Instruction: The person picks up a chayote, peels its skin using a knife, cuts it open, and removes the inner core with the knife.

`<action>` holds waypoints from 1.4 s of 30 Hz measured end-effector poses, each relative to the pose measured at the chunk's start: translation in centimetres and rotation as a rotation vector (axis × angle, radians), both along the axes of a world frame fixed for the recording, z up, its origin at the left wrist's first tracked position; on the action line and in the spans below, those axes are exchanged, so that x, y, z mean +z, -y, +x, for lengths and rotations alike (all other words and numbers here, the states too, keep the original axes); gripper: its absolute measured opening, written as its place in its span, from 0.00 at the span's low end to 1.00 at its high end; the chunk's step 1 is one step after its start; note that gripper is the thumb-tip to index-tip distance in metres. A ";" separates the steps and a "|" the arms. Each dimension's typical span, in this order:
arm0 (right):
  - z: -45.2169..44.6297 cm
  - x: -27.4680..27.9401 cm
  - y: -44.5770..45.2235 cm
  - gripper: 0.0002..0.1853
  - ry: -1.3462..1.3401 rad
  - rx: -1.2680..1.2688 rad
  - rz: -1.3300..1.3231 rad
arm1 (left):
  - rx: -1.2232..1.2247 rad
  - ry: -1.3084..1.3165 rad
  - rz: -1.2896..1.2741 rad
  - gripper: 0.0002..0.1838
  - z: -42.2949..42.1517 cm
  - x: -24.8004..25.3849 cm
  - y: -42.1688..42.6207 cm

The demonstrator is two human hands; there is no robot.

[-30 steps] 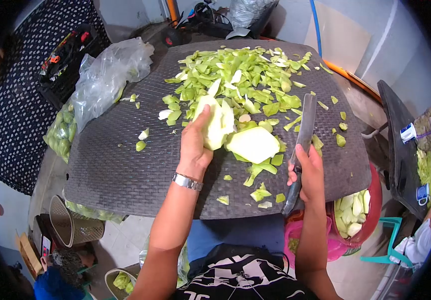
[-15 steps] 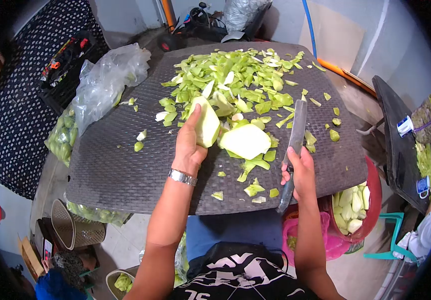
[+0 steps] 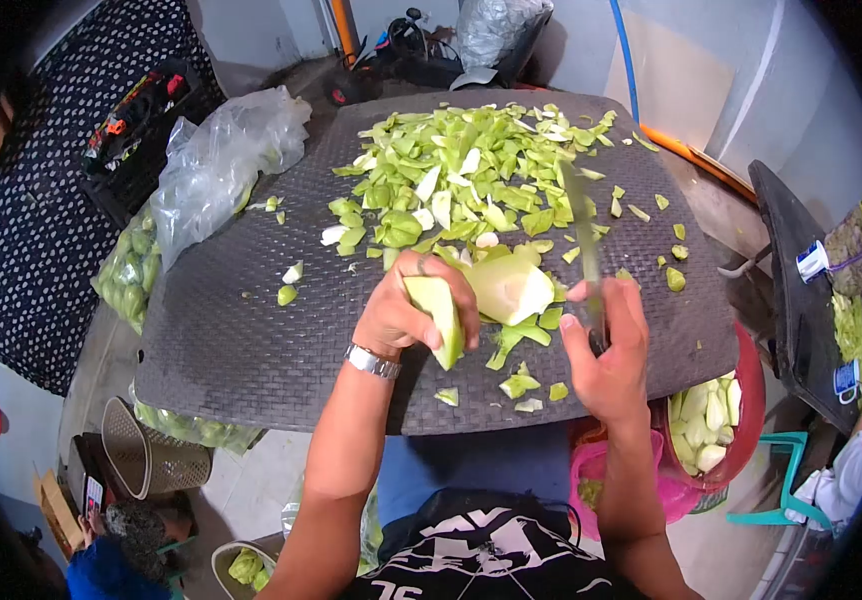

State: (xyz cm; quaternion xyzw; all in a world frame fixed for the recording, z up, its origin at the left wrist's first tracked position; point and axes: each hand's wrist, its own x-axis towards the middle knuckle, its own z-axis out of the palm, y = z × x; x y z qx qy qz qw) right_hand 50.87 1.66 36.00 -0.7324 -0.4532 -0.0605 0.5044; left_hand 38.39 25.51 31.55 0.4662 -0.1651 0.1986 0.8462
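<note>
My left hand [image 3: 398,310], a watch on its wrist, is closed round a pale green piece of peeled chayote [image 3: 436,318], tilted over the near part of the dark woven-pattern table [image 3: 251,350]. In my right hand [image 3: 611,358] is a knife [image 3: 585,225], its blade pointing up and away from me, apart from the chayote. Between the two hands another peeled chayote [image 3: 509,288] with a pale flat face lies on some peelings. Beyond them spreads a broad heap of green chayote peelings [image 3: 471,165].
A clear plastic bag [image 3: 221,170] covers the table's left edge, above a bag of green chayotes [image 3: 131,275]. Below the right edge stands a red tub [image 3: 741,430] of peeled chayotes beside a pink bag [image 3: 641,480]. A person [image 3: 116,570] is at lower left.
My left hand has turned over and come slightly nearer with its chayote piece, tipping it downward. My right hand has turned, and the knife blade now leans left instead of right.
</note>
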 end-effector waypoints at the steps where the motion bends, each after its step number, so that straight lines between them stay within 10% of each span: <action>1: 0.1 -0.3 -0.2 0.16 0.070 -0.007 -0.001 | -0.071 -0.003 -0.009 0.26 -0.3 0.1 0.3; 7: -0.4 -0.4 -0.4 0.23 -0.092 0.228 -0.132 | -0.160 -0.132 0.073 0.28 -0.5 0.6 1.0; 14: -2.6 2.0 -1.3 0.56 0.241 0.523 -0.029 | -0.137 -0.305 0.122 0.27 -1.2 0.1 1.1; 19: -1.8 1.4 -1.2 0.45 0.299 0.478 -0.141 | -0.174 -0.346 0.009 0.27 -1.2 -0.2 2.0; 22: -0.2 0.2 -2.6 0.30 -0.131 0.549 -0.158 | -0.072 -0.326 0.732 0.26 -0.7 1.2 1.3; 25: 1.9 0.2 -4.1 0.21 -0.735 0.395 -0.293 | -0.088 -0.509 0.469 0.26 0.4 0.1 1.1; 30: 9.6 -2.7 -7.5 0.21 -0.381 -0.040 -0.391 | 0.034 -0.552 -0.128 0.26 1.0 1.4 1.0; 35: 11.3 -2.3 -6.8 0.23 -0.660 -0.129 -0.427 | 0.438 -0.555 -0.454 0.18 1.6 -0.3 -0.4; 38: 11.5 -2.8 -5.9 0.26 -0.701 -0.105 -0.402 | 0.637 -0.558 -0.378 0.18 4.1 2.2 3.5; 42: 13.6 -7.8 -6.5 0.26 -0.508 0.106 -0.002 | 0.238 -0.436 -0.170 0.20 10.6 5.9 9.7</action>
